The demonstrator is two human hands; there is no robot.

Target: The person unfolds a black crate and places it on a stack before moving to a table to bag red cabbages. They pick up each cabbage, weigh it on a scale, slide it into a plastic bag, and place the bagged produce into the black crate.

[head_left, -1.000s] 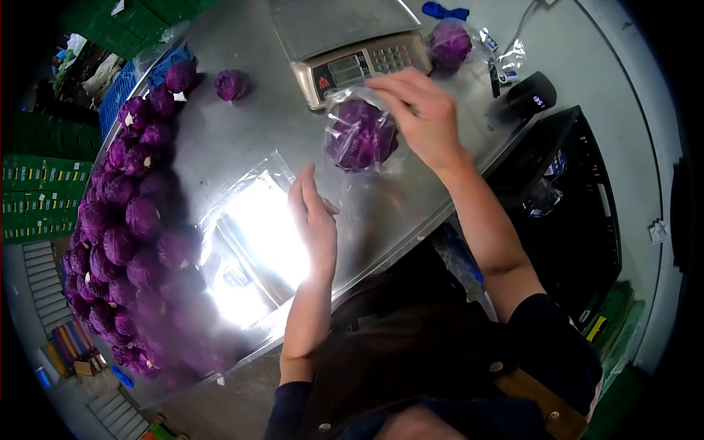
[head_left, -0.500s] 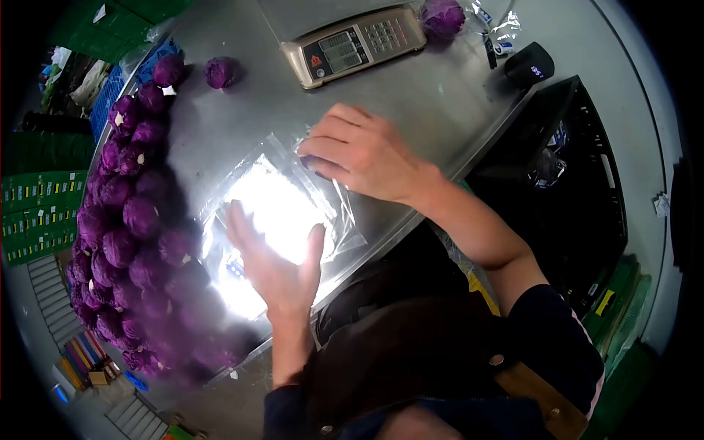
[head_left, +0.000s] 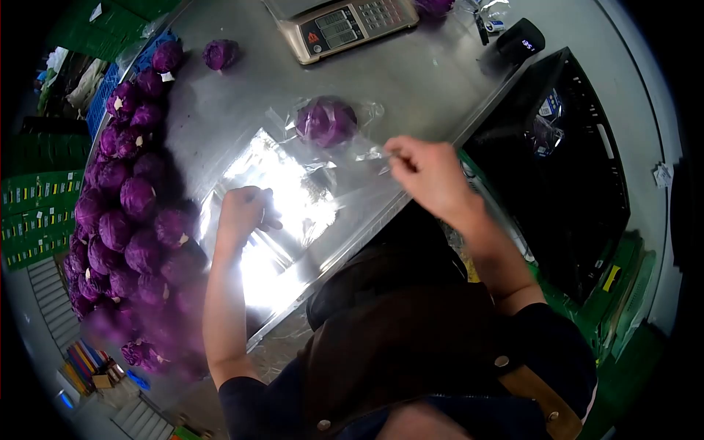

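A red cabbage (head_left: 326, 121) sits inside a clear plastic bag (head_left: 359, 150) on the metal table, beyond both hands. My right hand (head_left: 431, 176) pinches the loose end of that bag, at the right of the cabbage. My left hand (head_left: 246, 214) is closed with fingers curled, above the flat clear bags (head_left: 293, 187) that lie in bright glare. What its fingertips hold, if anything, is hidden. A large heap of red cabbages (head_left: 138, 196) lies to the left of my left hand.
A scale (head_left: 348, 29) stands at the back, with another cabbage (head_left: 434, 7) beside it. One loose cabbage (head_left: 221, 54) sits near the heap. To the right are a small black clock (head_left: 522, 40) and a black crate (head_left: 561, 191) containing a clear wrapped item.
The cabbage, mostly hidden under my right hand before, now shows in the bag. My right hand has drawn right and nearer me; my left hand moved slightly left and its fingers curled.
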